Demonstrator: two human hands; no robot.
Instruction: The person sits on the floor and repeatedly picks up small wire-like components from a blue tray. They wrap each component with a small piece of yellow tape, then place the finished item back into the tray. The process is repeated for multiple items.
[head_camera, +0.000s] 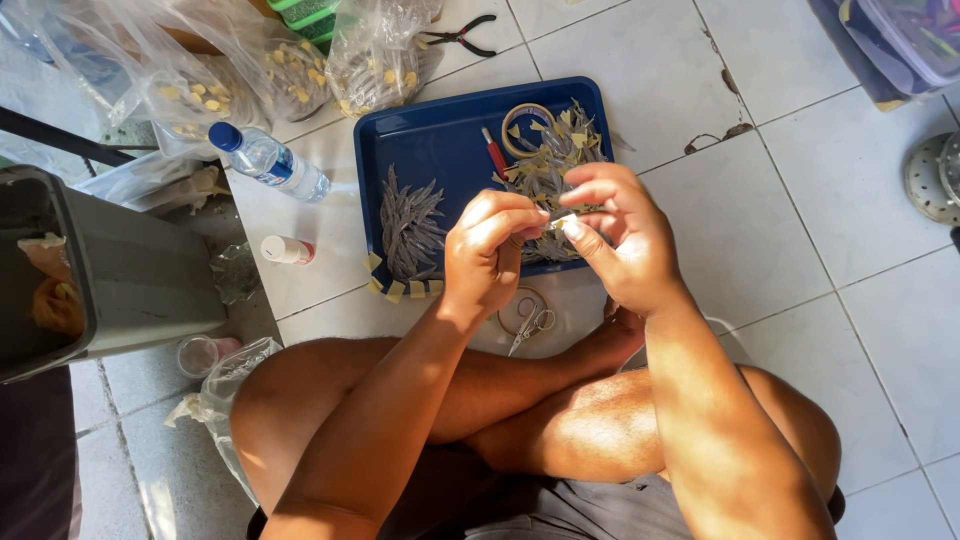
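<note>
My left hand (490, 250) and my right hand (615, 235) meet above a dark blue tray (425, 135), pinching between their fingertips a small grey piece with a yellow tape tab (558, 222). On the tray lies a pile of bare grey slivers (412, 225) at the left and a pile of grey slivers with yellow tape tabs (550, 150) at the right, next to a roll of tape (525, 125) and a red-handled tool (495, 152). Several yellow tape bits (400, 288) stick along the tray's near edge. Small scissors (528, 322) lie on the floor under my hands.
I sit cross-legged on white floor tiles. A water bottle (268, 160) and a small glue bottle (287, 250) lie left of the tray. Clear bags of taped pieces (290, 70) and pliers (462, 36) are beyond it. A grey bin (120, 270) stands at the left.
</note>
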